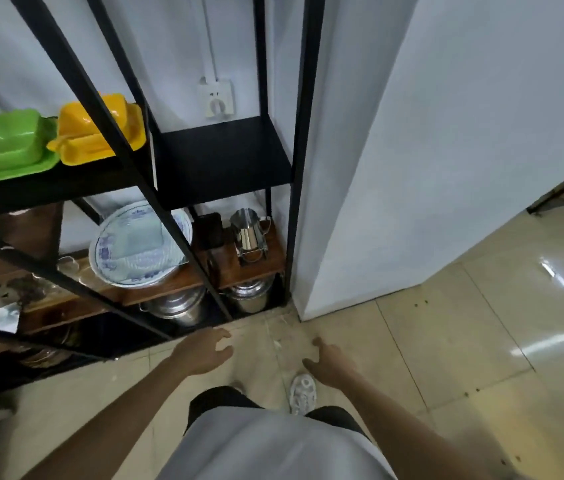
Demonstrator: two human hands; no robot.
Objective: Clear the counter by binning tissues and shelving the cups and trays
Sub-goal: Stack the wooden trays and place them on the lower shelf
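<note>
I stand in front of a black metal shelf rack [225, 161]. On its upper black shelf sit a green tray [7, 147] and, to its right, a yellow tray [100, 133]. A steel cup [247, 230] stands on the wooden shelf below, at the right end. My left hand [204, 351] hangs over the floor in front of the rack, fingers apart and holding nothing. My right hand [329, 362] is a little to the right, also spread and holding nothing. No tissues or counter are in view.
A blue-patterned white platter [135, 251] lies on the wooden shelf, with steel pots [180, 306] under it. A white wall corner [360, 202] stands right of the rack. Beige floor tiles [464, 341] stretch to the right. My white shoe [303, 393] is below.
</note>
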